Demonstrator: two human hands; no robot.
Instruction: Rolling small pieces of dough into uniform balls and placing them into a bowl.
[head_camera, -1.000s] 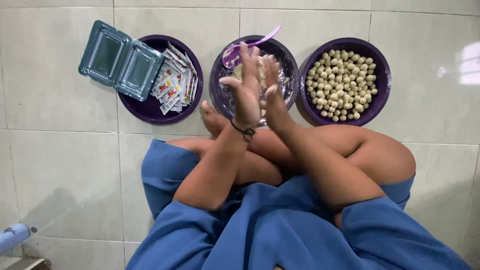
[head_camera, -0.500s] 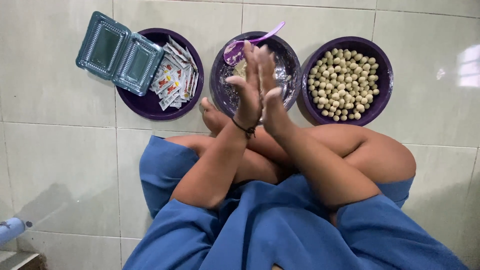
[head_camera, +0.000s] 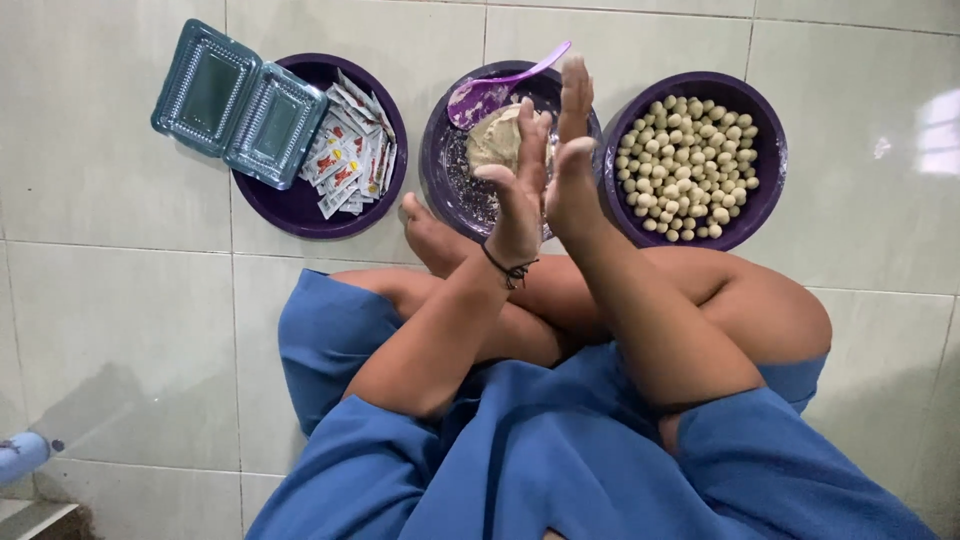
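Observation:
My left hand (head_camera: 517, 190) and my right hand (head_camera: 573, 170) stand upright, palm against palm, over the middle purple bowl (head_camera: 440, 175). The right fingers reach farther forward than the left. Whatever lies between the palms is hidden. A dark cord circles my left wrist. The middle bowl holds a lump of pale dough (head_camera: 493, 140) and a purple spoon (head_camera: 500, 88) resting on its far rim. To the right, another purple bowl (head_camera: 768, 150) is full of several small pale dough balls (head_camera: 685, 170).
A third purple bowl (head_camera: 290, 215) at the left holds several small sachets (head_camera: 350, 160), with an open clear plastic clamshell box (head_camera: 240, 103) lying across its rim. I sit cross-legged in blue clothes on a pale tiled floor (head_camera: 110, 320). A blue object (head_camera: 20, 455) is at the lower left.
The palms have slid against each other: my right hand has moved forward past the left fingertips. The bowls have not moved.

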